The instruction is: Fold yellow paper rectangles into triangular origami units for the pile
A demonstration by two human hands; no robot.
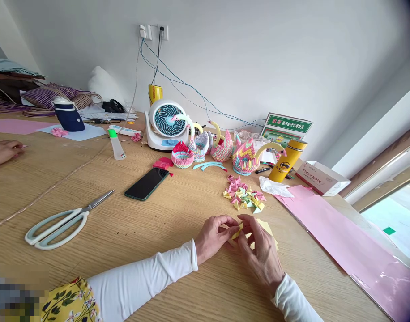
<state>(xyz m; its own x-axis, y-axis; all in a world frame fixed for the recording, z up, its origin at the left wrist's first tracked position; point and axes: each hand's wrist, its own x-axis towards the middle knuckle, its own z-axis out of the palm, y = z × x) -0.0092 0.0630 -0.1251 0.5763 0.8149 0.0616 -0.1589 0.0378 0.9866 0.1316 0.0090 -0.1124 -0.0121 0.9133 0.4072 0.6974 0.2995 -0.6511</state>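
Pinching small yellow paper (237, 233) between fingertips, the left hand (215, 237) holds it just above the wooden table (181, 210); the right hand (259, 246) curls against it, its grip too hidden to tell; aligned edges and firm pressure should crease cleanest; yellow sheets (268, 229) lie behind; folded pieces (244, 195) sit just beyond; scissors (81, 212) lie well clear.

Table (131, 230): fan (164, 123), swans (222, 150) toward back edge; box (321, 178) near right edge; folded pieces (244, 196) before swans; phone (147, 184) left, scissors (83, 210) farther left.
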